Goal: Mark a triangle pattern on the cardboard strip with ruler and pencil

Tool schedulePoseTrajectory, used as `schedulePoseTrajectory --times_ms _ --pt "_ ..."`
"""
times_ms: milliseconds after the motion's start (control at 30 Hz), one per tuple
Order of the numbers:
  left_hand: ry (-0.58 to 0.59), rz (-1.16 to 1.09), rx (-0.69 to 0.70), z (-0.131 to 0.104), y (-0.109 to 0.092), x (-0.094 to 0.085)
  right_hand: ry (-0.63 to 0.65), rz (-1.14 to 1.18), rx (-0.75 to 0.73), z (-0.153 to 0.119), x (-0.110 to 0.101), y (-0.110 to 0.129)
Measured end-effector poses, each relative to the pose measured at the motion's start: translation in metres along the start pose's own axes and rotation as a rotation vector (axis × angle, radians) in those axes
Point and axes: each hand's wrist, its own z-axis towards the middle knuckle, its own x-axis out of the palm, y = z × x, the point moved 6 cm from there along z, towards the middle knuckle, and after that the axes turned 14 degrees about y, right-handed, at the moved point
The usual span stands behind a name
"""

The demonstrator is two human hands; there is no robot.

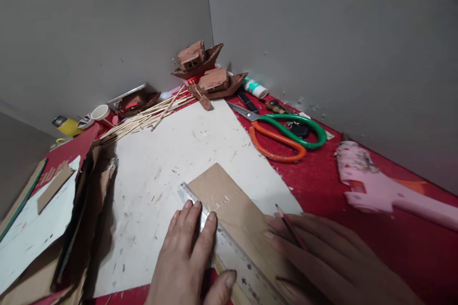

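Two hands are at work over one piece of brown cardboard (220,183), which lies on a marked white sheet (143,190) near the lower middle of my view. A ruler (246,267) runs along the left side of the cardboard, slanting from upper left to lower right, its printed scale partly legible.

My left hand (186,243) is open, palm down, with the fingertips resting on the ruler near its far end; the thumb is spread away, close to the ruler's left edge. My right hand (329,248) lies over the right edge of the cardboard with its fingers extended. A dark red pencil (294,231) is held between those fingers, its point directed up and left, away from the ruler. I cannot tell whether the point touches anything. A broken row of pale marks crosses the cardboard ahead of both hands.

Beyond the right hand, on the red tabletop (315,183), I record scissors (263,118) with one green and one orange handle, blades slightly apart, and a pink glue gun (379,188) farther right. At the far corner stand two brown model boats (214,81), one higher and behind the other. Thin wooden sticks (153,114) lie in a loose bundle to their left. Layered cardboard sheets (89,228) are stacked at my left.
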Motion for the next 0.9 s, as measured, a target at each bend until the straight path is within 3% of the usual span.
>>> schedulePoseTrajectory --times_ms 467,733,900 --pt "0.015 -0.14 0.101 -0.002 0.0 0.011 -0.02 0.035 0.018 0.004 -0.007 -0.001" --pt "-0.005 -0.133 0.083 -0.004 0.001 0.009 -0.028 0.043 0.022 0.01 -0.014 0.002" --pt "0.029 -0.145 -0.012 -0.001 0.003 0.001 -0.026 0.075 0.064 0.011 -0.018 0.001"
